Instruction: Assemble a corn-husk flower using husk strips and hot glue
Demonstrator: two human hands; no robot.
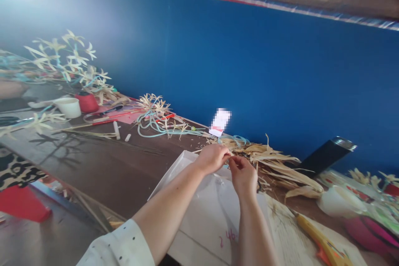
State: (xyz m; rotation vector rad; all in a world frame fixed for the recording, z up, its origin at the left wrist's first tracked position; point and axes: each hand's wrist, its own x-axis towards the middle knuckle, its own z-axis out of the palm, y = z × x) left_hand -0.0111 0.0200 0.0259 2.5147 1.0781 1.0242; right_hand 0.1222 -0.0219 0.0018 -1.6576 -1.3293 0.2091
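Observation:
Fingertips nearly touching, my left hand (214, 158) and my right hand (244, 174) meet over a shallow white box or lid (199, 216) with pink handwriting on it. Both hands are closed in a pinch. Whatever lies between the fingers is too small to make out. Just beyond and to the right of my hands is a heap of dried, straw-coloured husk leaves (280, 162). Light blue cords (149, 126) with pale husk flowers (154, 104) at their ends lie to the left, farther back.
A blue partition (249, 62) closes off the table's back. On the right are a black flask (327, 156) lying tilted, a white cup (341, 201) and a yellow cutter (322, 239). Leftward stand another white cup (68, 108), red thread (87, 102) and upright flower stems (59, 60).

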